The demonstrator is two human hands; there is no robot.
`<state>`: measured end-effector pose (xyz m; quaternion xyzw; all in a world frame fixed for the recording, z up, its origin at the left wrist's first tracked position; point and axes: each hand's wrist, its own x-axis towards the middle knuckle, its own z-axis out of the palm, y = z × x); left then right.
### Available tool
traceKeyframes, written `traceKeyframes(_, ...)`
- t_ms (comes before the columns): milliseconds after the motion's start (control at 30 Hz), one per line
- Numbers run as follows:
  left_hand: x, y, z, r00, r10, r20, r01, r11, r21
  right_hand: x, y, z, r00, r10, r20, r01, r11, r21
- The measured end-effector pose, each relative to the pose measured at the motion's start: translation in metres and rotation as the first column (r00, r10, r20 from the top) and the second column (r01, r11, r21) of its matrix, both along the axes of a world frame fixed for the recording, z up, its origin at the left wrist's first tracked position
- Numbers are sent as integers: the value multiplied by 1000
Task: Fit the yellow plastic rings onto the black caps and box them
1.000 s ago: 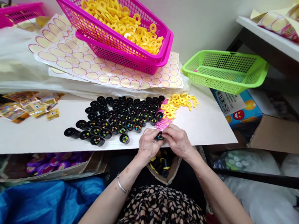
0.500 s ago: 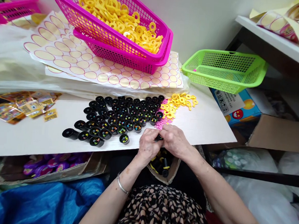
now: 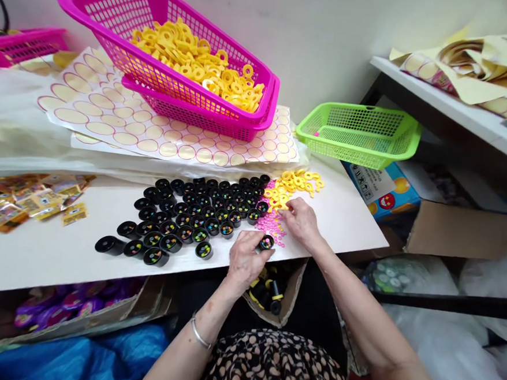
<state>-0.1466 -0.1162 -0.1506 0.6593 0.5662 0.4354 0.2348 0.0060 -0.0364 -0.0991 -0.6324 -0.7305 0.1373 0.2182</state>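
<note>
My left hand (image 3: 245, 256) grips a small black tube (image 3: 266, 242) with coloured beads inside, held upright at the white table's (image 3: 49, 251) front edge. My right hand (image 3: 301, 221) rests on the table just beyond it, its fingertips on a small patch of pink rings (image 3: 270, 221) beside a loose pile of yellow rings (image 3: 295, 185). I cannot tell whether the fingers pinch a ring. Left of both hands stands a dense cluster of open black tubes (image 3: 195, 215), most holding coloured beads.
A pink basket (image 3: 118, 12) of yellow rings (image 3: 197, 64) sits on sticker sheets (image 3: 123, 129) at the back. An empty green basket (image 3: 357, 133) stands at the right. Yellow packets (image 3: 31, 200) lie at the left. A cardboard box (image 3: 287, 299) of capped tubes sits below my hands.
My right hand has let go of the tube and moved forward onto the pink rings. My left hand keeps the tube. The view has tilted slightly down.
</note>
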Motion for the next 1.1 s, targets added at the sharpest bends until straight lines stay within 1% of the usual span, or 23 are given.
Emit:
traceKeyframes(33, 0, 0, -1, 1000, -2, 5, 2, 1000, -2, -2, 3, -2, 997, -60, 49, 61, 998, -16)
traceKeyframes(100, -1, 1, -2, 1000, -1, 11, 1, 1000, -4, -6, 8, -6, 989, -117, 95, 122, 991, -53)
traceKeyframes(167, -1, 1, -2, 1000, 7, 10, -7, 1000, -7, -9, 11, -10, 989, -138, 48, 142, 987, -76)
traceKeyframes(233, 0, 1, -3, 1000, 8, 5, -8, 1000, -16, -9, 14, -14, 977, -176, -123, 164, 981, -100)
traceKeyframes(333, 1, 1, -4, 1000, 10, 6, -10, 1000, -23, -4, 21, -18, 891, -226, -394, 182, 972, -147)
traceKeyframes(367, 1, 2, -5, 1000, 9, 10, -8, 1000, -25, -1, 23, -18, 864, -235, -444, 185, 971, -153)
traceKeyframes(433, 0, 3, -4, 999, 13, 32, -12, 999, -33, 5, 24, -16, 834, -246, -494, 204, 969, -137)
traceKeyframes(500, -2, 3, -2, 997, 9, 81, -6, 999, -43, 11, 18, -9, 752, -237, -615, 215, 970, -111)
traceKeyframes(533, -4, 2, 1, 993, -2, 121, 8, 999, -49, 13, 12, -5, 694, -212, -688, 189, 976, -109)
traceKeyframes(567, -6, 1, 4, 984, -16, 177, 26, 998, -57, 15, 5, 0, 631, -179, -755, 136, 983, -119)
traceKeyframes(600, -8, -2, 8, 967, -25, 252, 42, 997, -64, 16, -5, 5, 575, -145, -805, 55, 989, -139)
traceKeyframes(633, -10, -6, 12, 939, -21, 343, 49, 996, -73, 16, -15, 9, 540, -118, -833, -47, 984, -169)
traceKeyframes(667, -11, -10, 17, 896, -2, 445, 47, 995, -90, 15, -26, 13, 533, -98, -841, -151, 966, -209)
traceKeyframes(700, -11, -15, 22, 838, 26, 545, 46, 992, -118, 14, -36, 16, 533, -86, -842, -246, 936, -251)
traceKeyframes(767, -10, -24, 32, 709, 87, 700, 79, 976, -201, 9, -55, 20, 527, -75, -846, -400, 857, -325)
traceKeyframes(833, -6, -31, 40, 621, 123, 774, 178, 940, -292, 2, -67, 22, 515, -70, -854, -496, 789, -364)
traceKeyframes(867, -5, -32, 44, 598, 140, 789, 222, 917, -332, -1, -72, 22, 508, -71, -859, -514, 775, -368)
traceKeyframes(900, -3, -33, 46, 584, 161, 796, 249, 897, -364, -4, -75, 22, 501, -72, -862, -514, 777, -364)
traceKeyframes(967, 0, -30, 49, 557, 212, 803, 250, 879, -406, -9, -79, 24, 507, -42, -861, -482, 814, -324)
traceKeyframes(1033, 2, -25, 51, 516, 267, 814, 201, 886, -418, -12, -81, 26, 564, 74, -822, -471, 847, -247)
traceKeyframes(1100, 4, -19, 53, 475, 296, 829, 169, 894, -416, -13, -83, 26, 649, 229, -725, -467, 873, -142)
